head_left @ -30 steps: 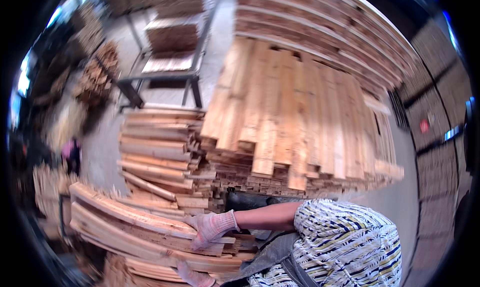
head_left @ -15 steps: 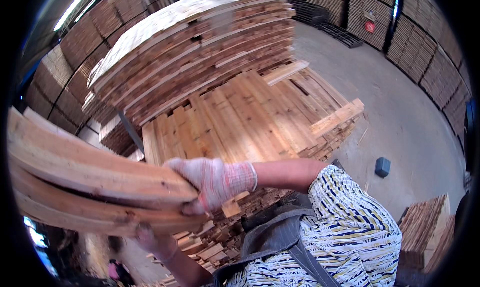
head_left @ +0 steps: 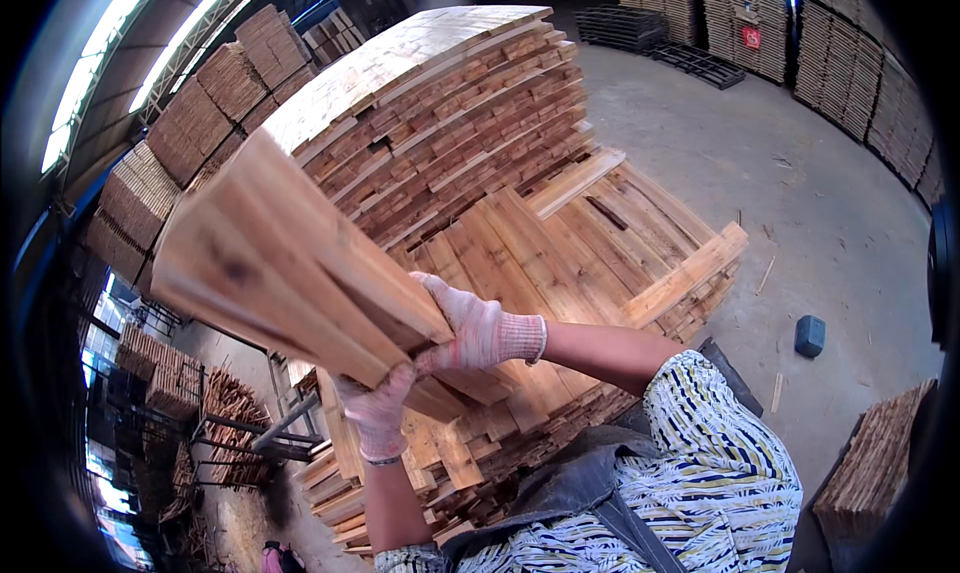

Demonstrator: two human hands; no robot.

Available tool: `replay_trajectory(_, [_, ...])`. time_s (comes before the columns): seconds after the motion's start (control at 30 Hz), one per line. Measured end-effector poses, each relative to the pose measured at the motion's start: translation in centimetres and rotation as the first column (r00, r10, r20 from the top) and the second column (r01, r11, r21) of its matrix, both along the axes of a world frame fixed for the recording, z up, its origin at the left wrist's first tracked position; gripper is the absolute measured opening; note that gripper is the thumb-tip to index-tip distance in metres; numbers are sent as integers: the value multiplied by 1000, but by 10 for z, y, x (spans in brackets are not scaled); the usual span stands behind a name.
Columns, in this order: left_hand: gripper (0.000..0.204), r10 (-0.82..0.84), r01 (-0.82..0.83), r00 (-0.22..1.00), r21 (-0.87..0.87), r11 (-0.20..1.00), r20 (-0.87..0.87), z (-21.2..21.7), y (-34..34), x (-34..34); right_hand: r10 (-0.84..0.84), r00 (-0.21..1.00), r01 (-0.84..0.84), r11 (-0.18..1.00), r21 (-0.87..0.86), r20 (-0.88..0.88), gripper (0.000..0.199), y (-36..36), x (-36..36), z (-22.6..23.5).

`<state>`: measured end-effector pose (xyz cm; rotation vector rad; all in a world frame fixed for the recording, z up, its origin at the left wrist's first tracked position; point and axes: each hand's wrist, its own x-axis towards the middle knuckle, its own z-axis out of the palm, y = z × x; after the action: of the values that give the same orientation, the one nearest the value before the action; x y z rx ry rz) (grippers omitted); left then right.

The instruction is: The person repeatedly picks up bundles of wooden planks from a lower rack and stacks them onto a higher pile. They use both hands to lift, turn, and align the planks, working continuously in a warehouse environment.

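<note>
Several reddish-brown wooden boards are held together as a bundle, tilted, with their far ends fanning toward the upper left. My right hand, in a pale knitted glove, is closed on the near end from the right. Below it my left hand, gloved too, grips the lower edge of the same end. Beneath and beyond the hands lies a layer of flat boards on a low pile. The bundle hides part of that layer's left side.
A tall stack of layered boards rises behind the low pile. One plank lies crosswise on its right edge. A blue-grey block sits on the concrete floor at right. Another board stack stands lower right, and a metal frame at left.
The bundle has swung from pointing left to tilting up and away. My left hand has risen closer to my right, which has shifted slightly right. The view has shifted too.
</note>
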<state>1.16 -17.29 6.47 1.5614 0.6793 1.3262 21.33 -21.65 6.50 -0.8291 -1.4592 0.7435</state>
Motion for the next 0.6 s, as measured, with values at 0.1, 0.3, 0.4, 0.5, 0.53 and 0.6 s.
replay_trajectory(0.1, [94,-235,239,971,-153,959,45,54,-2,51,-140,990,142,982,-128,25,87,-16,50,18])
replay_trajectory(0.3, [64,-477,509,858,-440,740,190,12,5,126,-146,915,-55,879,-474,-377,76,-68,129,16])
replay_trajectory(0.4, [44,-564,637,755,-577,511,334,-37,16,180,-285,921,53,766,-640,-265,73,-85,180,-11])
replay_trajectory(0.5, [38,-530,610,760,-694,382,376,-66,13,252,-275,850,-64,793,-606,-450,60,-111,225,-8])
replay_trajectory(0.53, [38,-532,647,735,-669,366,420,-76,10,273,-244,826,-141,784,-605,-508,56,-116,244,-4])
replay_trajectory(0.6, [31,-499,674,727,-629,387,472,-84,1,306,-328,842,-92,695,-714,-428,55,-121,287,-3])
